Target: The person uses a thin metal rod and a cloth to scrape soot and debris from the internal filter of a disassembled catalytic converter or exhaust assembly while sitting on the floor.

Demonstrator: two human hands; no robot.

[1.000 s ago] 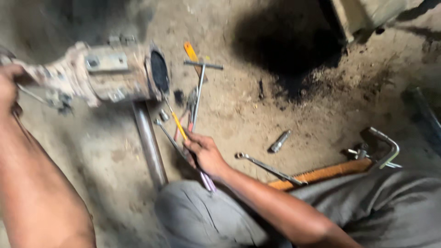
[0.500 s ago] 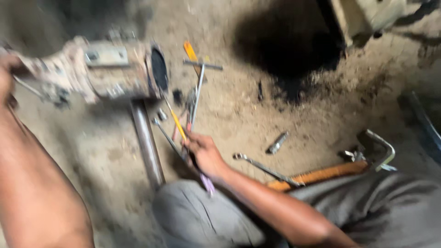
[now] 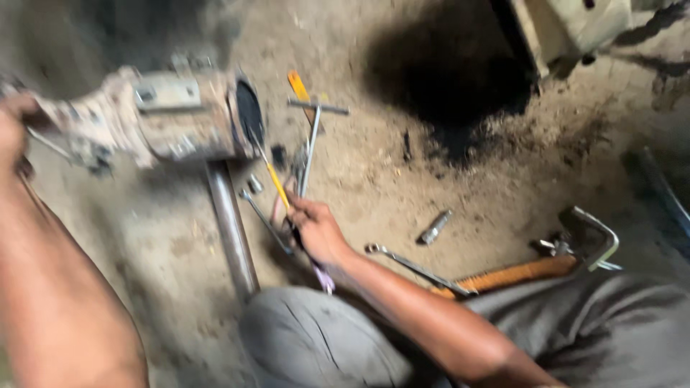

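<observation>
- Your right hand (image 3: 316,228), at centre frame, is closed around a yellow-handled screwdriver (image 3: 275,181) whose tip points up toward the dark opening of the metal housing (image 3: 172,115).
- Your left hand (image 3: 13,129), at the left edge, touches the housing's narrow end; I cannot tell how its fingers are set.
- A wrench (image 3: 417,267) lies on the dirt floor (image 3: 467,172), right of your wrist.

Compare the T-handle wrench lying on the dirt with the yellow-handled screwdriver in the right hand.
The T-handle wrench is bare grey metal with a crossbar at its far end; the yellow-handled screwdriver has a coloured grip and no crossbar. The wrench lies loose on the ground; the screwdriver is gripped by the right hand, its tip angled toward the dirty metal housing. The wrench looks longer. Both are slim, straight hand tools.
</observation>
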